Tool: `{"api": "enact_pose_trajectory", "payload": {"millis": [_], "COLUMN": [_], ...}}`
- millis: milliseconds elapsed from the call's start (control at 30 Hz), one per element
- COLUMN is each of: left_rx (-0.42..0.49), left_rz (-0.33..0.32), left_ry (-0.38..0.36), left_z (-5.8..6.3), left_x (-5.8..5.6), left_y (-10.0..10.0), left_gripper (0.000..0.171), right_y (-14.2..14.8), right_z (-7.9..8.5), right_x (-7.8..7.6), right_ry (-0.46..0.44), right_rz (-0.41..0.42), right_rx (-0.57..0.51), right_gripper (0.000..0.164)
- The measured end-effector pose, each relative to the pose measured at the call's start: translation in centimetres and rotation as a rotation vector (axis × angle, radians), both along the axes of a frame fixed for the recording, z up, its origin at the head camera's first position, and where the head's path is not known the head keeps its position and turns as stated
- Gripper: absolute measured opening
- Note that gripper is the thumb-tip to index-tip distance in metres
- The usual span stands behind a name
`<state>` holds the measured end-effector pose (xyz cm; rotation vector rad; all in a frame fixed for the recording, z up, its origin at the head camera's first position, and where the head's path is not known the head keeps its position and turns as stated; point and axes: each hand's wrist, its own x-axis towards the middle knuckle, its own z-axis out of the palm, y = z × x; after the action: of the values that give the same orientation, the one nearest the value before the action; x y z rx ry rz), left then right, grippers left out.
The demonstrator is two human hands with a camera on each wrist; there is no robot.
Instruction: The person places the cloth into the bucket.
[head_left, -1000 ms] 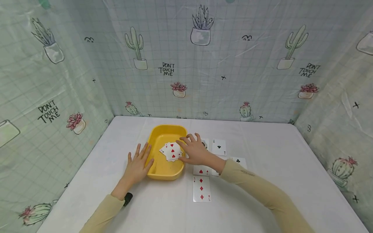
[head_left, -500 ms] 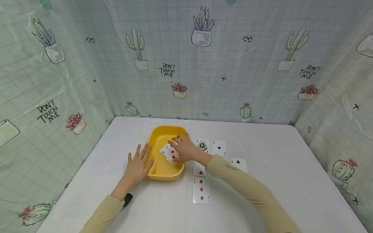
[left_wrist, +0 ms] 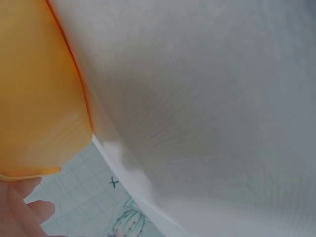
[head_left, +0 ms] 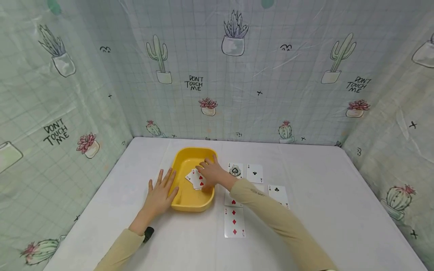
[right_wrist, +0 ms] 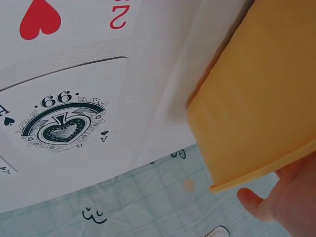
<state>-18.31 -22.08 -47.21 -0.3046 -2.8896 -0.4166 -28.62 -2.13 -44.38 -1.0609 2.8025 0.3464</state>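
Observation:
Inside the yellow tray (head_left: 193,207) lies a small fanned pile of playing cards (head_left: 195,178), a heart card on top. My right hand (head_left: 213,174) reaches over the tray's right rim, its spread fingers bent loosely down over the pile's right side. Its thumb side and part of the top card are hidden. On the opposite side, my left hand (head_left: 159,196) rests with straight, spread fingers along the tray's left rim. The left wrist view shows the tray's outer wall (left_wrist: 39,89) with fingertips under its rim.
Right of the tray, face-up cards lie in columns: an ace of spades (head_left: 235,169), a two of hearts (head_left: 233,199), a three of diamonds (head_left: 234,223), an ace of clubs (head_left: 254,174) and a two of clubs (head_left: 278,194). My right forearm partly covers them. A patterned cloth wall (head_left: 257,113) stands behind.
My right hand has moved left from the tray's right rim to over the card pile, and its thumb has dipped downward. The left hand has stayed put.

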Motion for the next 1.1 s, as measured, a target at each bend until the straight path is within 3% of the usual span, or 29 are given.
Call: {"api": "enact_pose_trajectory", "payload": {"millis": [167,800,1100], "left_rx": [-0.004,-0.011,-0.008], "left_rz": [0.001,0.012,0.005], "left_ry": [-0.017,-0.007,0.008], "left_z": [0.04,0.32,0.14], "left_x": [0.07,0.23,0.06], "left_y": [0.02,0.18,0.15], "left_gripper": [0.059,0.057,0.058], "right_y": [-0.37,-0.83,-0.71], "right_z": [-0.20,-0.05,-0.57], "right_x": [-0.22,-0.73,-0.83], "right_ry": [-0.013,-0.078,0.008], "right_rz": [-0.014,-0.043,-0.008], "right_rx": [0.046,0.063,0.006], "right_gripper": [0.089,0.088,0.094]}}
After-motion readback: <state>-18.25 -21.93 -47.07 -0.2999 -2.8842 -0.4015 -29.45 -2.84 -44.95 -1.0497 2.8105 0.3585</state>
